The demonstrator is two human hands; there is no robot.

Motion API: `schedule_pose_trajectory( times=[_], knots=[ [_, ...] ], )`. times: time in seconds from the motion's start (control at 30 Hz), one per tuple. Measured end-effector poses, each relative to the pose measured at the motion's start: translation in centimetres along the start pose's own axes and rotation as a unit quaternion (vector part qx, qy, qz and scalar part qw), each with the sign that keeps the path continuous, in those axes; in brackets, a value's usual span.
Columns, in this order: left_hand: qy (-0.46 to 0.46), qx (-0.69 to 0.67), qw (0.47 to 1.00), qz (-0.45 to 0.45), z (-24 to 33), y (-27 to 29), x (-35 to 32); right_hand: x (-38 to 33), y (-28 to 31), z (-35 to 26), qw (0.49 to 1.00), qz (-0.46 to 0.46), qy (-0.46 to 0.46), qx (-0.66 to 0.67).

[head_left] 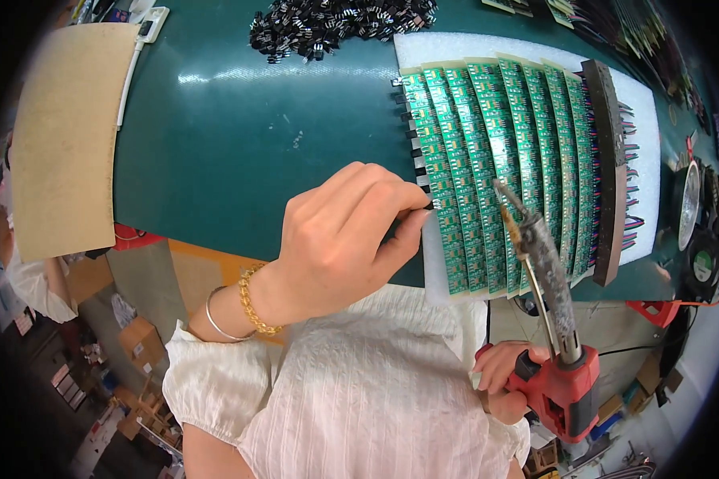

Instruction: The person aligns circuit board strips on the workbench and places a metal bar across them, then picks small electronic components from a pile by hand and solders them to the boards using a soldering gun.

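Observation:
My left hand [351,227] is closed in a pinch at the left edge of the green circuit boards [475,160]. Between thumb and forefinger is a small black component [429,205], mostly covered by the fingertips. Other black components stick out along that same edge, above my fingers. Lower right, my right hand [503,379] grips a red and black soldering gun [569,391]. Its long metal barrel slants up and left, with the tip over the middle of the boards. Whether the tip touches a board, I cannot tell. The boards lie in overlapping strips on white foam [645,188].
A dark bar [607,180] lies across the boards' right side, with coloured wires beyond it. A pile of black components [335,24] sits at the far side of the green table [240,152]. A tan board [72,136] is at left, and a round metal dish [689,206] at right.

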State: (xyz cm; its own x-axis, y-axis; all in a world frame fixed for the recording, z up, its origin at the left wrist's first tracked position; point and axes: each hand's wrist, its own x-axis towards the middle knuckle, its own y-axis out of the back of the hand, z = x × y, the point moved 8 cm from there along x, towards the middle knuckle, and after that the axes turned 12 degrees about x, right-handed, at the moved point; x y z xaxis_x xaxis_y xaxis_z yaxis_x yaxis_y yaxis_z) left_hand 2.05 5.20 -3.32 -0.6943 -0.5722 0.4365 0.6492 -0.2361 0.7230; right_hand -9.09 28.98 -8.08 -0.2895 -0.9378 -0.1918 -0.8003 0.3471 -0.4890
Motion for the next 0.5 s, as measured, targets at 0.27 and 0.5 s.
schedule_pose_trajectory(
  times=[0.27,0.5],
  knots=[
    [-0.018,0.003,1.000,-0.012,0.0,-0.2,0.3,-1.0,1.9,0.6,0.993,0.110,-0.029,0.009],
    [-0.047,0.012,0.999,-0.021,0.1,-0.2,0.5,-0.8,1.2,1.1,0.999,0.039,-0.028,0.003]
  ],
)
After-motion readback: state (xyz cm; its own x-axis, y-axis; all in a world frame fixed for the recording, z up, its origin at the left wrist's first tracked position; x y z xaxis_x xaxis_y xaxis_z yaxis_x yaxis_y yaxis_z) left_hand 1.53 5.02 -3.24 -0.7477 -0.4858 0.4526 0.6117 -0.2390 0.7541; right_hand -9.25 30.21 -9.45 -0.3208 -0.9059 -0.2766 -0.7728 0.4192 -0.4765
